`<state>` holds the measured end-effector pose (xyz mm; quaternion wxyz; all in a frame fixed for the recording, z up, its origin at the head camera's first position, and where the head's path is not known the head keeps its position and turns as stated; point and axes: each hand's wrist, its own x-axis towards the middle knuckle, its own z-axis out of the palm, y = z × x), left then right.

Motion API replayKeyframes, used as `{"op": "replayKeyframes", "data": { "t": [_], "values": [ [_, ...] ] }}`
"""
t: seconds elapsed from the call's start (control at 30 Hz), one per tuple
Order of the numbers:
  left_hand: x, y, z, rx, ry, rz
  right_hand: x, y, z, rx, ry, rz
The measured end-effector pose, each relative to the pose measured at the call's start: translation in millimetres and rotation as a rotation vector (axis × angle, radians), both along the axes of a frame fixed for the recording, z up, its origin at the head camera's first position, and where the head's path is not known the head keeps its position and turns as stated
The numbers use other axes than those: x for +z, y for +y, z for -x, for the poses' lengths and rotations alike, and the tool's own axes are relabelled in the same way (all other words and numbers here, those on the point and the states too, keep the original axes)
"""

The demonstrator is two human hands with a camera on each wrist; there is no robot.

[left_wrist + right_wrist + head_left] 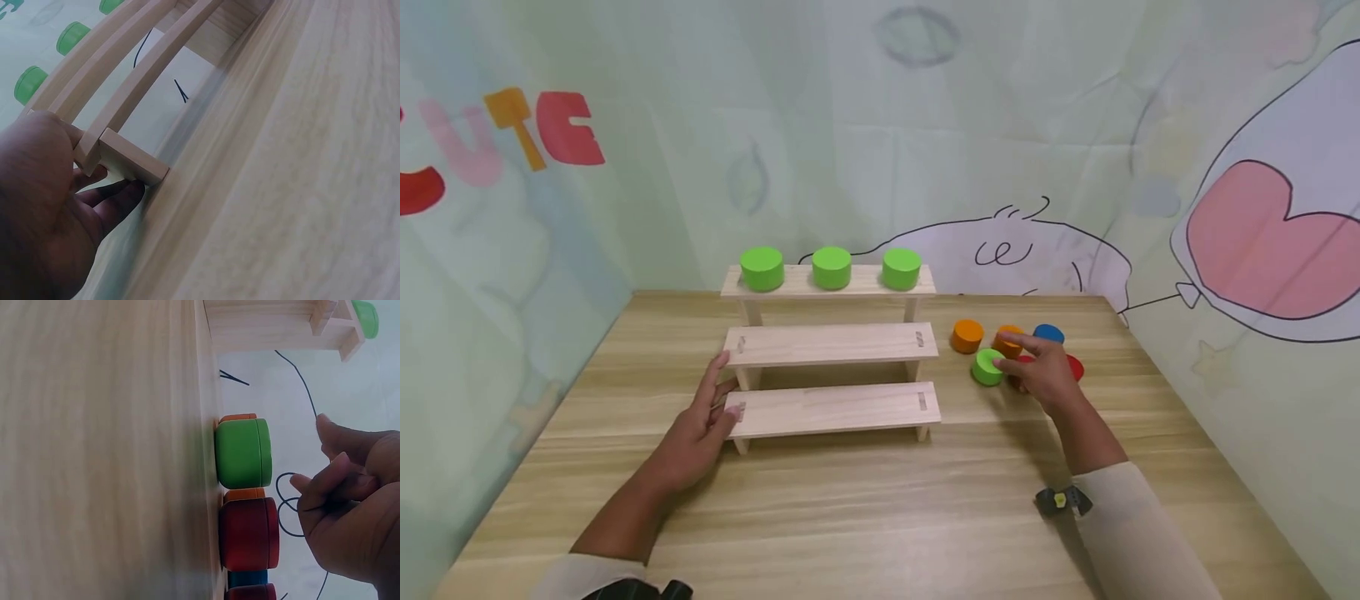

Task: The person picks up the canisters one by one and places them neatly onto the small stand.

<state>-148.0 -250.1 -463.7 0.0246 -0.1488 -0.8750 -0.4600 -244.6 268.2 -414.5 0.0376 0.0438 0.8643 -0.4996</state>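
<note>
Around the right side of the wooden table (887, 525), a cluster of short cylinders stands upright: a left orange cylinder (967, 336) and a right orange cylinder (1006, 340) farther off, a blue cylinder (1048, 333) at the far right, and two red cylinders (249, 534) nearer, partly hidden by the right hand (1045, 372). Just near of the orange pair, at the cluster's near left, sits a loose green cylinder (988, 367), its flat round face up.

Left of the cluster and well apart from it is a three-step wooden stand (832, 343). Its long axis runs left to right, and its steps rise toward the far side, where a printed backdrop (820, 167) hangs. Three green cylinders (832, 268) stand spaced along the top step; the lower two steps are bare.

The left hand (696, 437) grips the stand's left end, thumb at the lowest step and fingers by the side support. The right hand hovers beside the loose green cylinder, apart from it in the wrist view, one finger extended, the others loosely bent, holding nothing.
</note>
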Motion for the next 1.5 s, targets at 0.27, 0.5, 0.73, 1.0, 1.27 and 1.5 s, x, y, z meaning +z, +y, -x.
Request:
{"op": "replayKeyframes", "data": {
  "t": [0.27, 0.5, 0.73, 1.0, 1.27, 1.5],
  "values": [
    [0.4, -0.3, -2.3, 0.004, -0.012, 0.002, -9.7, 1.2, 0.5, 0.083, 0.006, -0.036],
    [0.1, 1.7, -3.5, 0.006, -0.008, 0.004, -16.3, 0.4, -1.2, 0.116, 0.030, -0.103],
    [-1.0, 1.1, -1.2, -0.001, 0.007, 0.007, -17.1, -1.5, 0.2, 0.124, 0.034, -0.094],
    [-1.2, 0.9, -0.2, -0.006, 0.013, -0.010, -17.4, 0.2, 3.2, 0.146, 0.052, -0.124],
    [0.8, 1.7, -0.8, 0.003, 0.003, 0.001, -20.5, -0.5, 2.1, 0.123, 0.038, -0.165],
    [1.3, 1.1, -0.7, 0.007, 0.004, 0.003, -22.4, -1.1, 3.8, 0.121, 0.018, -0.151]
  ]
}}
